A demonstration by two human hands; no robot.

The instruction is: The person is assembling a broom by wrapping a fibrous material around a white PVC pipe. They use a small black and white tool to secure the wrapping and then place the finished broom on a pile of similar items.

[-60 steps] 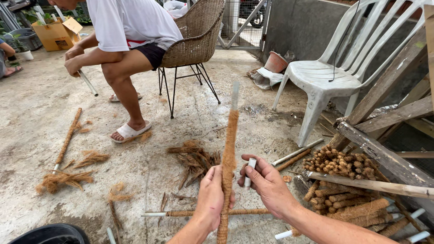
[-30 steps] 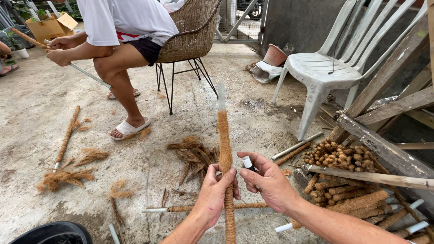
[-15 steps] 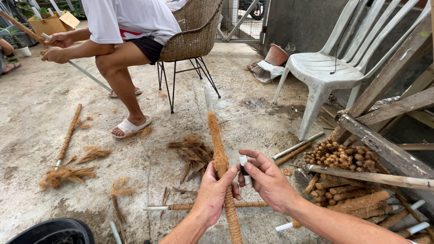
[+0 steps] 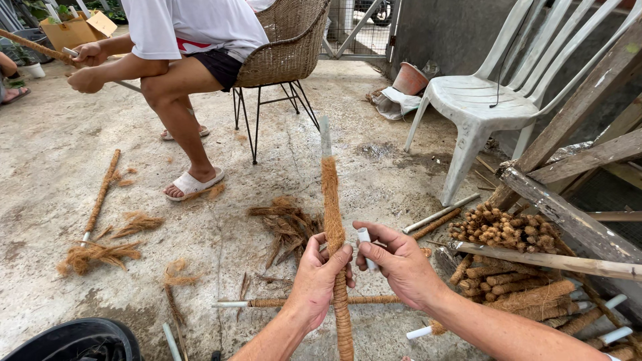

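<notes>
Leftmost, a cardboard box (image 4: 75, 30) is seen at the far edge of the concrete floor (image 4: 47, 167), and a seated person (image 4: 180, 40) in a white shirt is shown in a wicker chair (image 4: 284, 50), working a long stick (image 4: 33, 45) with both hands. On the floor below, a fibre-wrapped stick (image 4: 100, 194) is laid beside loose tufts of coir fibre (image 4: 93, 254), and the rim of a black tub (image 4: 73, 337) is cut off at the bottom edge. Nearer the middle, a heap of brown fibre scraps (image 4: 287, 224) is spread on the concrete, with a thin wrapped rod (image 4: 281, 302) lying flat just in front of it.

At the centre, a coir-wrapped pole (image 4: 332, 220) is held nearly upright – its bare white tip pointing away, its lower end running out of view. The left hand (image 4: 319, 281) is closed around the pole's middle, the grip wrapped tight on the fibre. Just beside it, the right hand (image 4: 401, 264) is pinched on a small white object (image 4: 365, 244), the fingertips close to the pole; what the object is cannot be told.

Further right, a stack of finished wrapped poles (image 4: 515, 287) is piled against weathered timber planks (image 4: 575, 220) – a white plastic chair (image 4: 488, 100) is set behind, with a terracotta pot (image 4: 409, 79) lying by the wall.
</notes>
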